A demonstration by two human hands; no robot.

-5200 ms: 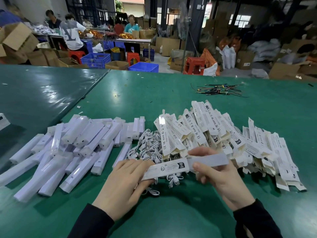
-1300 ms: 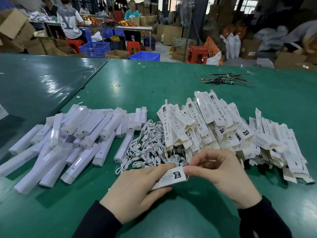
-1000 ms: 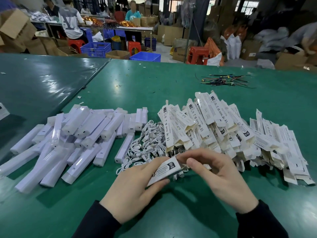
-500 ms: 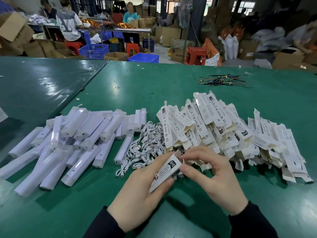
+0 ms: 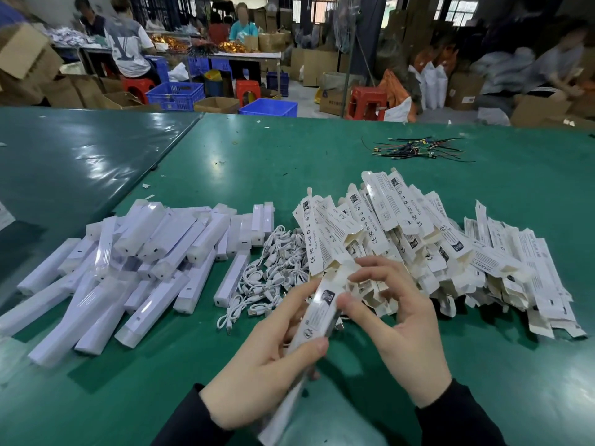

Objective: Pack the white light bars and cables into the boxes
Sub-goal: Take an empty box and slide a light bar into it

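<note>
left hand [image 5: 257, 375] grips box [image 5: 317, 317] | right hand [image 5: 399, 329] pinches its top | white, printed

One long white box [image 5: 317, 320] is held up, tilted. White light bars [image 5: 145, 252] lie in a heap on the left, white cables [image 5: 273, 268] in the middle, flat boxes [image 5: 434, 239] piled right.

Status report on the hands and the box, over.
Left hand grips box. Right hand fingers at its top end. Flat boxes just behind; nothing blocking.
</note>
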